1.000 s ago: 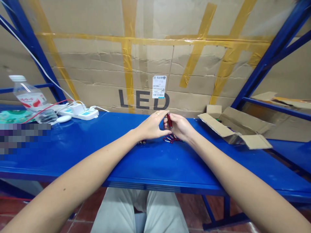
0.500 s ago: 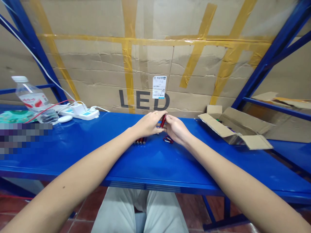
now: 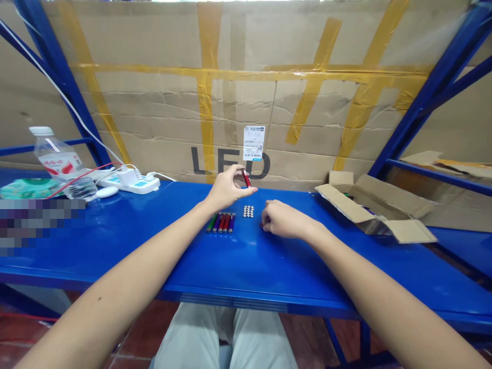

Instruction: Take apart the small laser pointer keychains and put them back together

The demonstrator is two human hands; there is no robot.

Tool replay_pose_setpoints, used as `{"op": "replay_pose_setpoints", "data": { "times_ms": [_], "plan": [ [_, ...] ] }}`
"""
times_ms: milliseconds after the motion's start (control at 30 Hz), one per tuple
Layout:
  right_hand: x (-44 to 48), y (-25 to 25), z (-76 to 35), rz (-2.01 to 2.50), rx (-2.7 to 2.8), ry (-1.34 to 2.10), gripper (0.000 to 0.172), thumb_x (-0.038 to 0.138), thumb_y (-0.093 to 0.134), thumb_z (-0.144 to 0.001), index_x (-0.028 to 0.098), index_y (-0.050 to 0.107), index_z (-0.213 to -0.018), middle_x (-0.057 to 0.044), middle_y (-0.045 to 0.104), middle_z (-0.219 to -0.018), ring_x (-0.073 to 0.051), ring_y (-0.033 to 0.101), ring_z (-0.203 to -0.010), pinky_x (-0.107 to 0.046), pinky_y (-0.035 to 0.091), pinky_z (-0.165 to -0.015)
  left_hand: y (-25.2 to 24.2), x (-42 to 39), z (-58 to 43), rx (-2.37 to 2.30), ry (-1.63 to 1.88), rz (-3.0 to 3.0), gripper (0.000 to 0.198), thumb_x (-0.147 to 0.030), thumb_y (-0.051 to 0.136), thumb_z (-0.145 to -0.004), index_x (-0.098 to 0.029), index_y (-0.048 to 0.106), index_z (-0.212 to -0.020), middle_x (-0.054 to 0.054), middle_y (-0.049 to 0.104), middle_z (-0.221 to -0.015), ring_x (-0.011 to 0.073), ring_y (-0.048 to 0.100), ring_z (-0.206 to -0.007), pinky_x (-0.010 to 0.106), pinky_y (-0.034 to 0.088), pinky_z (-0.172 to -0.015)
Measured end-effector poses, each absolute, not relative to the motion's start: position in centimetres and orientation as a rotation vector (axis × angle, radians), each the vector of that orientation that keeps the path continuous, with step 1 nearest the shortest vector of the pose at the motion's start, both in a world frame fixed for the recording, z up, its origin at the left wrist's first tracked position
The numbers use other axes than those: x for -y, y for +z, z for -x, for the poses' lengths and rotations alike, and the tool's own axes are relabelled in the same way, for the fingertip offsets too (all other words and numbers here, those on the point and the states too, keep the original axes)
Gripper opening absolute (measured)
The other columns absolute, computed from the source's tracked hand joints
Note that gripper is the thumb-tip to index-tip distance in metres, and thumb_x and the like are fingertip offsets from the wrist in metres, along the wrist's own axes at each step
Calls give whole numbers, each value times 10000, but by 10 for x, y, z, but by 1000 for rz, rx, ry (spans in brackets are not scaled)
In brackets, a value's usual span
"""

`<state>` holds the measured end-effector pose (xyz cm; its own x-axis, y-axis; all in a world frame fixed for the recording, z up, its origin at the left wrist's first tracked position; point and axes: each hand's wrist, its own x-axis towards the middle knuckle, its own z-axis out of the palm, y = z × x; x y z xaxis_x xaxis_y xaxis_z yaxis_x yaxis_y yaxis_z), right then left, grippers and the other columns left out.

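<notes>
My left hand (image 3: 227, 187) is raised above the table, its fingers closed on a small red metal flashlight (image 3: 246, 178), held tilted. Lower and to the right, my right hand (image 3: 282, 219) rests at the tabletop with its fingers pinched around a red carabiner clip (image 3: 262, 225), mostly hidden by the fingers. Between the hands lies a neat grid of small silver button cells (image 3: 248, 211). Below my left wrist, several slim tubes (image 3: 221, 224) in green, purple, red and blue lie side by side on the blue table (image 3: 230, 266).
An open cardboard box (image 3: 353, 207) stands on the right with small items inside. To the left are a plastic bottle (image 3: 61, 166), a power strip (image 3: 134, 182) with cables and a green packet (image 3: 28, 188). A large carton (image 3: 161, 118) forms the back wall.
My hands have moved apart. The left keeps the red flashlight; the right has let go of it and come down onto the red carabiner clip. The button cells and the tube row now show.
</notes>
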<state>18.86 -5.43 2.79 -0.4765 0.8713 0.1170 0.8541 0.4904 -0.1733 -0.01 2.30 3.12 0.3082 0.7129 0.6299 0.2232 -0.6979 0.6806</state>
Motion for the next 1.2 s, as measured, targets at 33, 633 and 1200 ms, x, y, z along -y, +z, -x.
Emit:
{"op": "replay_pose_setpoints", "data": {
  "times_ms": [33, 633, 1200],
  "plan": [
    [55, 26, -187, 1501, 2551, 134, 171, 44, 639, -686, 191, 638, -598, -107, 632, -757, -246, 562, -816, -319, 390, -682, 31, -23, -1, -806, 1385, -2066, 629, -357, 837, -623, -155, 525, -1131, 125, 685, -1091, 172, 674, -843, 322, 541, -770],
    [28, 17, -197, 1324, 1919, 456, 286, 223, 458, -911, 177, 447, -1192, -97, 624, -964, -225, 584, -871, -367, 448, -792, 31, -24, -8, -863, 920, -1243, 225, -52, 614, -673, -195, 490, -795, 20, 585, -707, 30, 346, -412, 212, 150, -374],
    [25, -2, -182, 1142, 2061, 364, 289, 119, 340, -905, 142, 476, -1159, -187, 612, -1208, -251, 580, -1109, -418, 435, -941, 28, 0, -25, -982, 981, -1456, 230, -140, 687, -760, -227, 520, -892, -59, 544, -568, 43, 315, -353, 224, 170, -415]
  ]
}}
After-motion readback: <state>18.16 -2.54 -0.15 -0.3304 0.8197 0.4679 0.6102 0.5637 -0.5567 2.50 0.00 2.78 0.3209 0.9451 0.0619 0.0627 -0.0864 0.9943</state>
